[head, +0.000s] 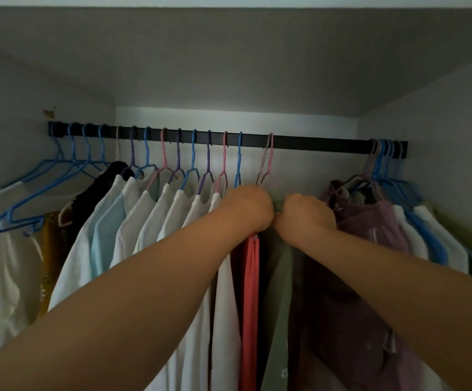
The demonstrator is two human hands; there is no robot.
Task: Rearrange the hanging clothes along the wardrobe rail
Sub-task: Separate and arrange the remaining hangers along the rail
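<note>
A black wardrobe rail (314, 143) runs across the closet. Several white and pale garments (150, 221) hang on coloured hangers along its left half. In the middle, a pink and a beige hanger (267, 159) carry a coral garment (250, 277) and a grey-green garment (281, 277). My left hand (250, 206) is curled at the tops of these garments, just under the hangers. My right hand (304, 213) grips the collar of the grey-green garment beside it. A mauve shirt (370, 230) and more white clothes hang bunched at the right end.
Several bare blue hangers (45, 187) hang at the far left above a white top and a mustard garment (51, 249). A black garment (96, 193) hangs beside them. The rail is bare between the middle hangers and the right bunch. Closet walls close in on both sides.
</note>
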